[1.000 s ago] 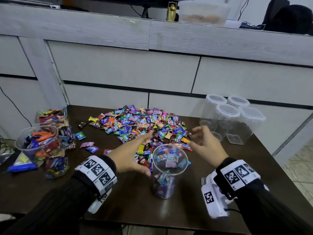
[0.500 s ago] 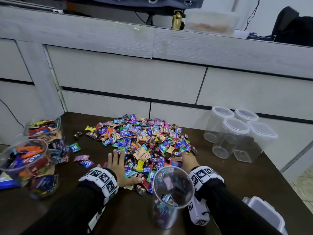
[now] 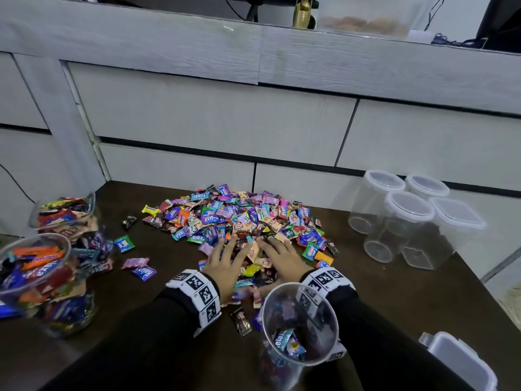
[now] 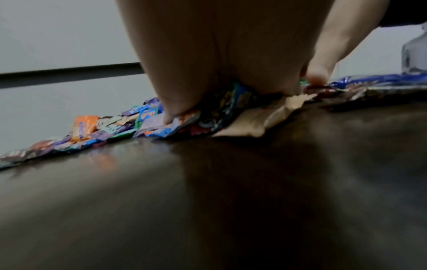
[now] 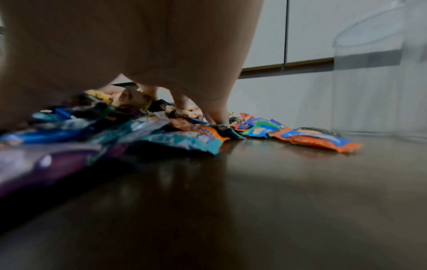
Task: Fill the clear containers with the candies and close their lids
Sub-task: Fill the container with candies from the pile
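Our left hand lies palm-down with fingers spread and fairly straight on the near edge of the candies, pressing wrappers against the dark bench; our right hand lies just beside it, fingers likewise extended into the heap, the two hands flanking a small clump of wrappers. Far left on the bench we see two open clear containers heaped with candies, a few loose wrappers lying between them and the main pile. Nearest us, in front of our right wrist, stands an open clear container holding a few candies at its bottom. Right of the pile, four empty lidded containers cluster together, and a loose white lid rests at the bench's near right corner.
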`<move>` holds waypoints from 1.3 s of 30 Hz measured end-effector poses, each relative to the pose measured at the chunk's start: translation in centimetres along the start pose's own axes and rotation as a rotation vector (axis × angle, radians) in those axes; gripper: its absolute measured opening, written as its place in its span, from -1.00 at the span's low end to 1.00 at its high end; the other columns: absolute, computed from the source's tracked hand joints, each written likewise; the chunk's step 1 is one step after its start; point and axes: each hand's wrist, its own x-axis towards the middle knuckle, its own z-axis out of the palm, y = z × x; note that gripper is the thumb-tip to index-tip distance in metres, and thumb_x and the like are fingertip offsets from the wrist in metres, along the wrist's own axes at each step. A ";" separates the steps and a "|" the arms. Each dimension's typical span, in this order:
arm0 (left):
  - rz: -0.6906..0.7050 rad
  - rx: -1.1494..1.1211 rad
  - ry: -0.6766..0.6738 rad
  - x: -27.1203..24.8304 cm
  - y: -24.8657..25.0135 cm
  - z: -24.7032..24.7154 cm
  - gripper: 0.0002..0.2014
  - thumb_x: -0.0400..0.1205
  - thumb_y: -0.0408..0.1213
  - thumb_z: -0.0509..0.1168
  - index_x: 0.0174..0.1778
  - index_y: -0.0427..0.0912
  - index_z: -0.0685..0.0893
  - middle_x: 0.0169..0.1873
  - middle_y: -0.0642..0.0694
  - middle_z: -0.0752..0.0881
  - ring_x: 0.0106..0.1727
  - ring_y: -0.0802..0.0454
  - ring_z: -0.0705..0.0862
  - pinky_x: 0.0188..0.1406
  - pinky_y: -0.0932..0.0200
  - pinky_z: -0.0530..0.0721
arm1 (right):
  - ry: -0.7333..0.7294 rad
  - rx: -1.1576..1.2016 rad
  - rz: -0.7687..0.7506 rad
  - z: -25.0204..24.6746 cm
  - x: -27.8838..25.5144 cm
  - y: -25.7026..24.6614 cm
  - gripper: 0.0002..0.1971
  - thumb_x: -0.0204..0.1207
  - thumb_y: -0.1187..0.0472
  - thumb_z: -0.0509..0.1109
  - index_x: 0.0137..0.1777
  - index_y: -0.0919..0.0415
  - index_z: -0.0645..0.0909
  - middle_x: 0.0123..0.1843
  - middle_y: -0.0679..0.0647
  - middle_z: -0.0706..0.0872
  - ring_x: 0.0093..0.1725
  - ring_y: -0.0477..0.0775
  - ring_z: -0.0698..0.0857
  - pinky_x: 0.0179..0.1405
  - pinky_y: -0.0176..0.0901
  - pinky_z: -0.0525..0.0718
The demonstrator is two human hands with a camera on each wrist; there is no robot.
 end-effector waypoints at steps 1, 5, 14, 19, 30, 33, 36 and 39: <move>-0.003 0.044 0.026 0.1 0.1 0.0 -0.03 0.60 0.25 0.24 0.68 0.09 -0.32 0.69 -0.15 -0.31 0.69 -0.26 -0.23 0.64 -0.20 0.03 | 0.005 -0.021 -0.009 0.0 0.2 0.2 0.06 0.35 -0.13 0.54 0.67 -0.04 -0.12 0.70 0.12 -0.02 0.65 0.38 -0.06 0.61 0.31 0.02; -0.003 0.157 0.104 0.4 -0.1 -0.5 -0.08 0.56 0.35 0.20 0.70 0.14 -0.17 0.68 -0.17 -0.01 0.62 -0.22 0.12 0.53 -0.14 0.28 | 0.034 -0.074 0.003 -0.1 0.3 0.8 -0.18 0.49 -0.06 0.43 0.64 -0.02 0.06 0.62 0.15 0.19 0.53 0.38 0.20 0.49 0.25 0.28; -0.017 -0.013 0.078 0.3 0.0 -3.1 -0.25 0.53 0.28 0.31 0.52 -0.03 0.26 0.38 -0.21 0.41 0.27 -0.23 0.59 0.09 -0.11 0.66 | 0.099 -0.038 -0.025 -1.2 -0.2 0.6 -0.55 0.54 0.44 0.27 0.42 0.25 0.37 0.38 0.28 0.41 0.31 0.31 0.53 0.25 0.09 0.52; -0.041 -0.024 0.187 -0.1 -0.7 -3.7 -0.22 0.42 0.51 0.08 0.33 -0.06 0.39 0.06 -0.14 0.63 0.04 -0.14 0.67 -0.15 0.01 0.65 | 0.179 0.035 -0.040 -2.2 -2.0 0.9 -0.78 0.62 0.37 0.23 0.23 0.29 0.52 0.28 0.23 0.47 0.19 0.25 0.58 0.18 -0.04 0.54; -0.034 -0.197 0.473 -2.1 -0.4 -6.9 -0.72 0.72 0.03 0.14 0.12 -0.08 0.58 -0.42 0.04 0.58 -0.40 0.05 0.58 -0.41 0.12 0.52 | 0.411 0.199 -0.077 -5.6 -5.9 1.2 -0.88 0.56 0.37 0.29 0.05 0.25 0.57 0.02 0.03 0.45 -0.03 0.00 0.50 -0.11 -0.39 0.35; 0.006 -0.287 0.584 -3.2 0.4 -9.2 -0.75 0.71 0.01 0.18 0.04 -0.09 0.61 -0.46 -0.02 0.64 -0.48 0.07 0.56 -0.45 0.15 0.44 | 0.471 0.232 -0.117 -7.4 -7.6 1.0 -0.91 0.56 0.36 0.32 0.00 0.18 0.58 -0.02 0.02 0.49 -0.10 -0.08 0.51 -0.08 -0.38 0.38; 0.099 -0.396 0.673 -5.0 2.1 -11.4 -0.76 0.70 -0.01 0.20 0.01 -0.09 0.63 -0.38 -0.08 0.70 -0.44 0.01 0.60 -0.38 0.13 0.53 | 0.522 0.301 -0.163 -8.9 -9.5 0.3 -0.85 0.56 0.35 0.34 -0.06 0.06 0.53 -0.01 0.11 0.60 -0.08 -0.02 0.56 -0.07 -0.32 0.42; 0.193 -0.460 0.734 -7.1 4.5 -13.0 -0.80 0.69 -0.01 0.23 -0.04 -0.05 0.63 -0.36 -0.01 0.68 -0.47 0.18 0.51 -0.40 0.16 0.42 | 0.528 0.390 -0.220 -9.5 -11.5 -0.6 -0.84 0.57 0.33 0.36 -0.08 0.02 0.51 -0.07 0.06 0.62 -0.09 -0.03 0.56 -0.13 -0.29 0.43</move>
